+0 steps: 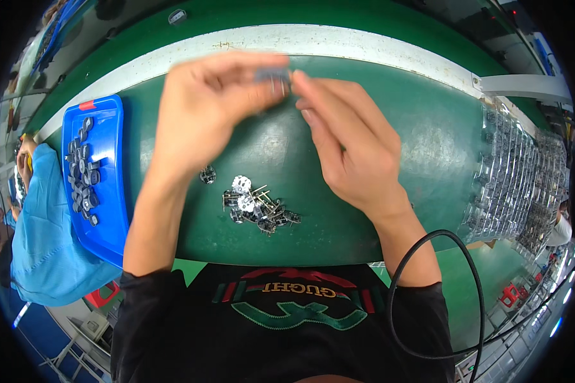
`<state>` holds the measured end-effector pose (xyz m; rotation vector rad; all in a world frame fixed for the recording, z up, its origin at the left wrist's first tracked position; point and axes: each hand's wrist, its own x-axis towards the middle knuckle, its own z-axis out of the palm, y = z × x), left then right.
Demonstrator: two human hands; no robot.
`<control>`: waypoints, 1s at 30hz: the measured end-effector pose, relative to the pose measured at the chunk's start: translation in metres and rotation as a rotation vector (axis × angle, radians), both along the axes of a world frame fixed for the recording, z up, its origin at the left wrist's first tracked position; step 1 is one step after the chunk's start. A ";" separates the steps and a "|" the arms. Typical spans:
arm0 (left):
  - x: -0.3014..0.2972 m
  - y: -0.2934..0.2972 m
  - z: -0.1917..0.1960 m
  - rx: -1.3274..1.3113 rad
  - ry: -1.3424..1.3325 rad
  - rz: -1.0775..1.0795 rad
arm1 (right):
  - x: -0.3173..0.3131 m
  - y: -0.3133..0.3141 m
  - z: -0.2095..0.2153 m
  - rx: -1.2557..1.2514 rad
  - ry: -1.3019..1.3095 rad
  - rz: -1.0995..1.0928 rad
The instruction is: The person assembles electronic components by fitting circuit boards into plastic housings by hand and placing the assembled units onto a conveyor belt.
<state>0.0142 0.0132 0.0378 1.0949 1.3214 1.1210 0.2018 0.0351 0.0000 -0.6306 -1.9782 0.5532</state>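
One small grey part (pixel 270 75): right of the blue tray (pixel 111 150), pinched in my left hand (pixel 198 108). My right hand (pixel 359 143): fingertips bunched just beside it; whether gripping anything, I cannot tell.

room: green table (pixel 442 182) right | obstacles: blue tray (pixel 115 159) left, parts pile (pixel 262 207) centre

The black shirt (pixel 275 350) bears gold lettering (pixel 298 290) and green trim (pixel 265 318).
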 end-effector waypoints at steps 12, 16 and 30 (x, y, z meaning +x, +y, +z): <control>-0.051 0.155 -0.049 0.315 1.053 0.198 | -0.026 -0.036 -0.009 -0.143 -0.360 0.404; -0.047 0.166 -0.065 0.302 1.260 0.205 | -0.026 -0.040 -0.009 -0.189 -0.370 0.414; -0.094 0.095 -0.050 0.322 1.269 0.265 | -0.006 -0.009 0.005 -0.480 0.007 0.127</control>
